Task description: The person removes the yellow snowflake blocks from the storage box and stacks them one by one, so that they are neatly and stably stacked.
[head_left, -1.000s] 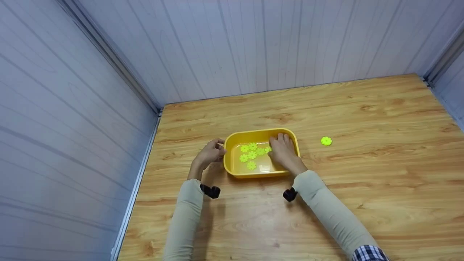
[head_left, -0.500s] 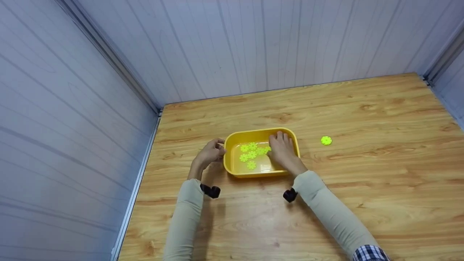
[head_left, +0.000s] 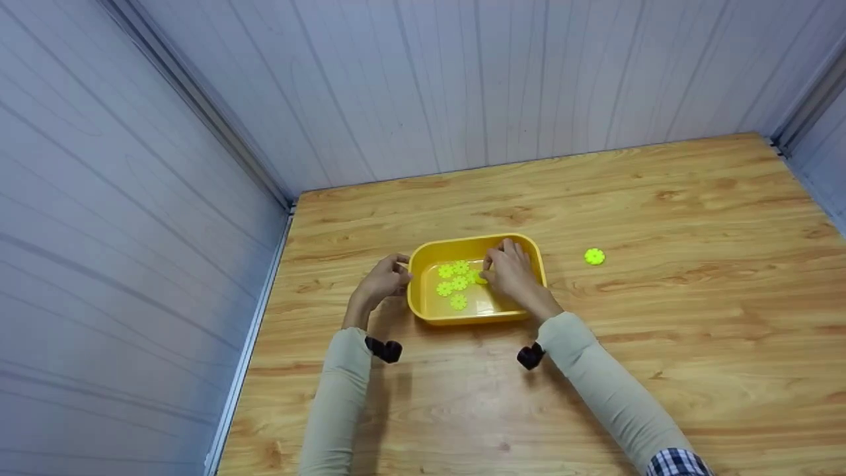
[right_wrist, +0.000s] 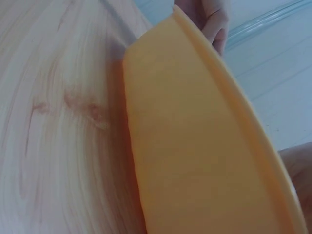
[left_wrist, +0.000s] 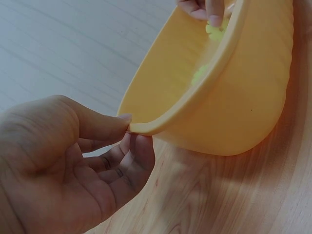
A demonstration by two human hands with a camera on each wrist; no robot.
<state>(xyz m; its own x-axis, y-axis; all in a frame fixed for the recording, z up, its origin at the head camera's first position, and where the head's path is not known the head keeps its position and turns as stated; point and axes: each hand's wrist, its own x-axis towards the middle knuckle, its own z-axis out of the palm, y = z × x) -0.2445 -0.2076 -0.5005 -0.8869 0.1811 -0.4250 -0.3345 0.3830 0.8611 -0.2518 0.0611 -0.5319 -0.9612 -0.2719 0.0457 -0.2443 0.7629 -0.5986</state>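
Note:
A yellow plastic basin (head_left: 429, 307) stands on the wooden table, with several yellow-green flower-shaped discs (head_left: 445, 289) lying flat on its floor. At its left end my left hand (head_left: 384, 277) pinches the rim; in the left wrist view the thumb (left_wrist: 105, 124) lies over the lip and the fingers curl beneath it. Reaching inside the basin from the right, my right hand (head_left: 517, 272) pinches one flower-shaped disc (head_left: 481, 278), tilted, between thumb and fingertips. The left wrist view shows this disc (left_wrist: 215, 31) under the fingertips. In the right wrist view the basin wall (right_wrist: 185, 131) hides most of that hand.
Another flower-shaped disc (head_left: 595, 256) lies on the table (head_left: 661, 297), to the right of the basin. Pale panelled walls (head_left: 436, 86) border the table at the back and on both sides. A small black device (head_left: 531, 356) is strapped at each wrist.
My right fingertips have shifted slightly left and closed on a disc, which has tilted up from lying flat. The left hand, the basin and the disc outside have stayed in place.

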